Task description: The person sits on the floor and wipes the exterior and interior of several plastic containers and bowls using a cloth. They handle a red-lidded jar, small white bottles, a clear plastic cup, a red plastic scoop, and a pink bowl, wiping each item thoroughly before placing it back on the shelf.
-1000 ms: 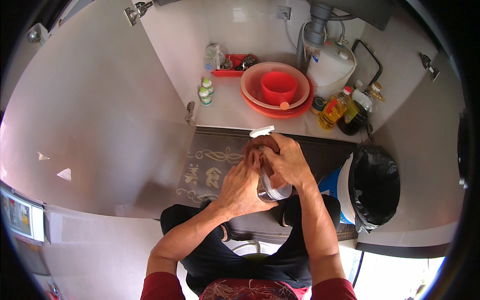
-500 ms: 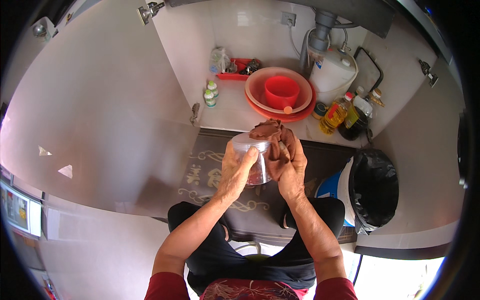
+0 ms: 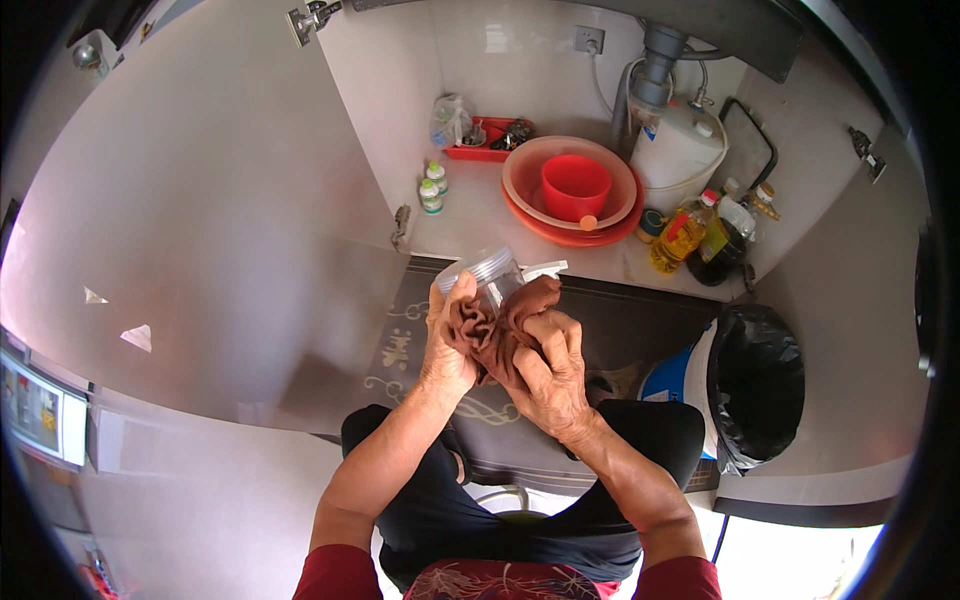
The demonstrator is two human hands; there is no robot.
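A clear plastic jar point(image 3: 497, 277) with a ridged, see-through lid is tilted between my hands, its lid end pointing up and to the left. My left hand point(image 3: 447, 345) is wrapped round its side, thumb near the lid. With bent fingers, my right hand point(image 3: 552, 372) grips a crumpled brown cloth point(image 3: 487, 335) and presses it against the jar's lower part. Folds of the cloth also reach my left hand and hide the base. Just behind the jar a small white strip point(image 3: 545, 269) shows; what it belongs to I cannot make out.
Ahead is an open cabinet with stacked basins point(image 3: 525, 170), a red scoop point(image 3: 576, 187), a red tray point(image 3: 480, 152), small green-capped bottles point(image 3: 431, 197), an oil bottle point(image 3: 683, 235) and a white tank point(image 3: 675, 150). A black-lined bin point(image 3: 757, 380) stands right. A dark mat point(image 3: 400, 330) lies below.
The jar has tipped from nearly upright to tilted leftward. The cloth has moved from the lid's right side down to the jar's lower part, with my right hand following it lower.
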